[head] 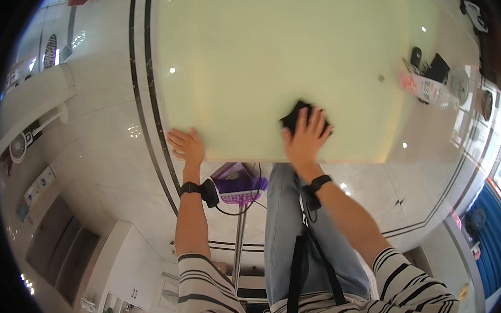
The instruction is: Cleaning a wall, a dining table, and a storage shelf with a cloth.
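A pale yellow-green tabletop [245,70] with a glossy surface spreads out in front of me. On its near part, my right hand [306,138] presses a crumpled black cloth [293,116] against the top, its fingers spread over the cloth. Part of the cloth is hidden beneath the palm. My left hand [187,145] rests at the near left corner of the table, fingers apart and nothing in them. Each wrist wears a black strap with a small device and cable.
A clear plastic bottle with a pink label [427,89] lies at the table's right side, beside a black wallet-like item [437,68] and a dark key fob [416,55]. Below the near edge stands a purple broom and dustpan [237,181]. A white fan [18,147] is at left.
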{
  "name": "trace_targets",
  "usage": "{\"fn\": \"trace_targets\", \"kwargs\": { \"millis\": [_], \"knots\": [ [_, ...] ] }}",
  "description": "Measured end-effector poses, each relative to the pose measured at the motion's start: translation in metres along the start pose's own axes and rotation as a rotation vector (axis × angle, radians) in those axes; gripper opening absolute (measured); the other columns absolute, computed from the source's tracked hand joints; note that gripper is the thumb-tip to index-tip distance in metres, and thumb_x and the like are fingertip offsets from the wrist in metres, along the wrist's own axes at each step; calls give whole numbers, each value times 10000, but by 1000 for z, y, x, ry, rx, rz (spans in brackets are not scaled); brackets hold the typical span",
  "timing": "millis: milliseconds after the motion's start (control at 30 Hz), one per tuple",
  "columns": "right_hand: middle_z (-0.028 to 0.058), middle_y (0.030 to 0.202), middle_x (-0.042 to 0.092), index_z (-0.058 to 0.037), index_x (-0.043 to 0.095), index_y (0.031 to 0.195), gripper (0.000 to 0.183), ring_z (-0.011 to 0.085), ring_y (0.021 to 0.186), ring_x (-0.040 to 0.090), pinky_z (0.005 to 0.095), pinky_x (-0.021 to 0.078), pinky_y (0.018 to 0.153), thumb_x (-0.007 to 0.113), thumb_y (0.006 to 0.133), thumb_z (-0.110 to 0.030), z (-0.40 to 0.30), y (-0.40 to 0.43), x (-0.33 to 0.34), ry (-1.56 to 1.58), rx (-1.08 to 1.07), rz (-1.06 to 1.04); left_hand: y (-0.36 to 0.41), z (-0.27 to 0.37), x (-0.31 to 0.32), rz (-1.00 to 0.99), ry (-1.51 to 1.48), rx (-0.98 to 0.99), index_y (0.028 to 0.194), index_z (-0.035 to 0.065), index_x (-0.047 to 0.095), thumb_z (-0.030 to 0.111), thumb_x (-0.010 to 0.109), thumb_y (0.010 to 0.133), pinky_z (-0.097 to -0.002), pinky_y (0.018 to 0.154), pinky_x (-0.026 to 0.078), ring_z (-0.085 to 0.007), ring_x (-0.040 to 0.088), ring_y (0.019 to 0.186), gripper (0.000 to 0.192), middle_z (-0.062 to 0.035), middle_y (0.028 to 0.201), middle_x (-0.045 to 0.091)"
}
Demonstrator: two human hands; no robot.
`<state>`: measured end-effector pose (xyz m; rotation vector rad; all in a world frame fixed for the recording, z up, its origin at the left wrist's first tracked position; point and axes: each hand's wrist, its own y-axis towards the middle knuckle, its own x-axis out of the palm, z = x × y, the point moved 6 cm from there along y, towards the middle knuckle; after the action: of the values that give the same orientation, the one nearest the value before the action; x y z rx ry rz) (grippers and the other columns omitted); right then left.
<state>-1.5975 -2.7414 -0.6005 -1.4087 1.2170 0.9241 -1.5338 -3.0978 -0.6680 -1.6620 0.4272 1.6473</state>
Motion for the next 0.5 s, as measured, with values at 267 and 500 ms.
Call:
{"fn": "trace_targets", "kwargs": {
  "millis": [267,500],
  "knots": [
    [161,1499,233,-193,383,1404,650,339,1390,177,644,139,1058,573,842,-458,-102,-28,9,106,-596,-288,-15,17,-3,-268,-61,-17,1435,-56,-56,609,205,930,-617,1025,69,-400,-95,1386,875,-270,1495,-132],
    [134,1496,264,-211,383,1406,683,315,1384,218,612,136,1078,568,820,-509,-116,4,15,45,-859,-320,-17,14,6,-268,-63,-9,1431,-64,-68,593,241,937,-628,1012,60,-412,-95,1380,878,-280,1491,-135]
  ]
}}
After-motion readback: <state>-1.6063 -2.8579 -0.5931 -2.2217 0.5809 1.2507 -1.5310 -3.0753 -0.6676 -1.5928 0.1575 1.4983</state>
